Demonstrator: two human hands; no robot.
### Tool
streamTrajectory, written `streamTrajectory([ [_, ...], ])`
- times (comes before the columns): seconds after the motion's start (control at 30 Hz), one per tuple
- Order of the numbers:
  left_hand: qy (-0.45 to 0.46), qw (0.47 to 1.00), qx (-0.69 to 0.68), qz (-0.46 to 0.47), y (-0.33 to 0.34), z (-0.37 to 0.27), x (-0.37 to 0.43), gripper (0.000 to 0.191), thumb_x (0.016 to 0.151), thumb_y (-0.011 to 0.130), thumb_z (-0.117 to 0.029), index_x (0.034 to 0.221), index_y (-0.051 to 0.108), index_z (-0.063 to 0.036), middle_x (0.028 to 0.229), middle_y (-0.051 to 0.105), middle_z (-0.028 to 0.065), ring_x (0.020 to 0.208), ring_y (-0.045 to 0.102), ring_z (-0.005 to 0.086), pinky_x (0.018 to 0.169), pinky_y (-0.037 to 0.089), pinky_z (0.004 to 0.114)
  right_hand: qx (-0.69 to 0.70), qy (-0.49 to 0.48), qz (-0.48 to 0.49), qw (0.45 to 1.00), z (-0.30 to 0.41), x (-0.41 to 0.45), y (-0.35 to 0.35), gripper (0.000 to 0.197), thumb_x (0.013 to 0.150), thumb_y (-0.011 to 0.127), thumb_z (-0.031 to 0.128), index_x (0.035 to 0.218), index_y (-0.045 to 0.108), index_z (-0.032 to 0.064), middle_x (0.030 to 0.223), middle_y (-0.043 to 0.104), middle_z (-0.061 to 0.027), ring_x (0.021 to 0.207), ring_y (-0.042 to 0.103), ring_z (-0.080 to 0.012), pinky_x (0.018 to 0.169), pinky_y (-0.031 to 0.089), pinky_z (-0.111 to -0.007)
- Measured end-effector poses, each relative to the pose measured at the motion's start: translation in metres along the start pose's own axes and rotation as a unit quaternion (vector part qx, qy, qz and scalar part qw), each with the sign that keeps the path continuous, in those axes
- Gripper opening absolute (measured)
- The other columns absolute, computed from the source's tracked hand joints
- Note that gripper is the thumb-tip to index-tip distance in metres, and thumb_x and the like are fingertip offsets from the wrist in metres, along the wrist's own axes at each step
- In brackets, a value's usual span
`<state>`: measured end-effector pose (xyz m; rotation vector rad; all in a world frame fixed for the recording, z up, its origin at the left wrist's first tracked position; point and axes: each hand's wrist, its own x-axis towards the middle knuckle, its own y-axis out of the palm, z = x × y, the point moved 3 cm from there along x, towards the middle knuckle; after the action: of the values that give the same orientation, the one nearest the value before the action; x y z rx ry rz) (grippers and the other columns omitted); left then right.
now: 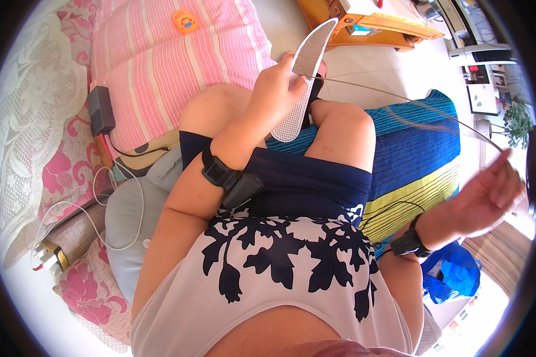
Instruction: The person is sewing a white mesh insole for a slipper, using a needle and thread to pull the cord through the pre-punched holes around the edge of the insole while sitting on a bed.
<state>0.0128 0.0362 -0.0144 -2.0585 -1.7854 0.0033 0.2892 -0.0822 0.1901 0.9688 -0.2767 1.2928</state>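
Observation:
My left hand [274, 91] grips a sole-shaped piece of white plastic mesh canvas [315, 49] above my knees. Beige-brown stitching fills much of its far half, while the near half shows open mesh. From the canvas, a taut brown strand of yarn [411, 101] runs right to my right hand [489, 196]. This hand is raised far out to the right and slightly blurred, with the strand's end at its thumb and fingertips. Whether a needle is in those fingers cannot be made out. A fainter, blurred length of yarn [422, 125] hangs below the taut one.
A pink striped cushion [161, 67] bears an orange case [185, 22]. Left of it lie a dark adapter box [101, 110] and a white cable [142, 214]. A striped blue and yellow cloth [411, 151] covers the seat. A blue bag [451, 272] sits at lower right; wooden furniture [384, 26] stands ahead.

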Motion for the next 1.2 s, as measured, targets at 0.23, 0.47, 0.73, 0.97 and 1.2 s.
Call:
streamTrajectory([
  [0.23, 0.020, 0.997, 0.045, -0.056, -0.016, 0.003, 0.006, 0.021, 0.081, 0.060, -0.008, 0.098, 0.053, 0.0010, 0.070, 0.062, 0.0196, 0.063, 0.063, 0.0334, 0.055, 0.048, 0.039, -0.385, -0.281, -0.116, 0.871, 0.078, 0.036, -0.106, 0.012, 0.091, 0.051, 0.006, 0.084, 0.052, -0.0036, 0.069, 0.052, -0.0040, 0.067, 0.053, -0.0117, 0.097, 0.045, -0.041],
  [0.47, -0.014, 0.998, -0.046, -0.027, -0.013, 0.026, 0.010, 0.020, 0.083, 0.060, -0.007, 0.099, 0.054, 0.0027, 0.075, 0.064, 0.0159, 0.063, 0.063, 0.0247, 0.057, 0.048, 0.033, -0.610, -0.108, -0.140, 0.772, -0.016, 0.007, -0.136, 0.013, 0.091, 0.056, 0.009, 0.091, 0.056, -0.0041, 0.086, 0.062, -0.0087, 0.077, 0.060, -0.0154, 0.073, 0.050, -0.026],
  [0.73, -0.067, 0.967, -0.238, 0.059, -0.002, 0.007, 0.003, 0.022, 0.089, 0.053, -0.002, 0.111, 0.053, 0.0052, 0.093, 0.066, 0.0103, 0.082, 0.065, 0.0135, 0.073, 0.054, 0.025, -0.530, 0.058, 0.217, 0.818, -0.155, -0.074, 0.042, 0.009, 0.081, 0.061, -0.002, 0.089, 0.058, 0.0021, 0.086, 0.057, -0.0088, 0.080, 0.057, -0.0195, 0.072, 0.047, -0.029],
  [0.97, -0.070, 0.959, -0.271, 0.055, -0.003, -0.004, 0.000, 0.024, 0.086, 0.058, -0.002, 0.108, 0.054, 0.0048, 0.089, 0.066, 0.0079, 0.078, 0.063, 0.0111, 0.068, 0.051, 0.024, -0.469, 0.150, 0.185, 0.851, -0.187, -0.089, 0.044, 0.009, 0.080, 0.063, -0.003, 0.088, 0.060, -0.0008, 0.085, 0.057, -0.0078, 0.073, 0.056, -0.0167, 0.069, 0.046, -0.026],
  [1.2, -0.014, 0.980, -0.189, 0.056, -0.008, -0.008, 0.000, 0.024, 0.090, 0.051, 0.001, 0.114, 0.050, 0.0050, 0.099, 0.065, 0.0098, 0.083, 0.064, 0.0131, 0.071, 0.055, 0.025, -0.480, 0.152, 0.201, 0.840, -0.187, -0.089, 0.045, 0.010, 0.080, 0.064, -0.003, 0.089, 0.062, -0.0009, 0.082, 0.056, -0.0068, 0.070, 0.055, -0.0149, 0.067, 0.046, -0.025],
])
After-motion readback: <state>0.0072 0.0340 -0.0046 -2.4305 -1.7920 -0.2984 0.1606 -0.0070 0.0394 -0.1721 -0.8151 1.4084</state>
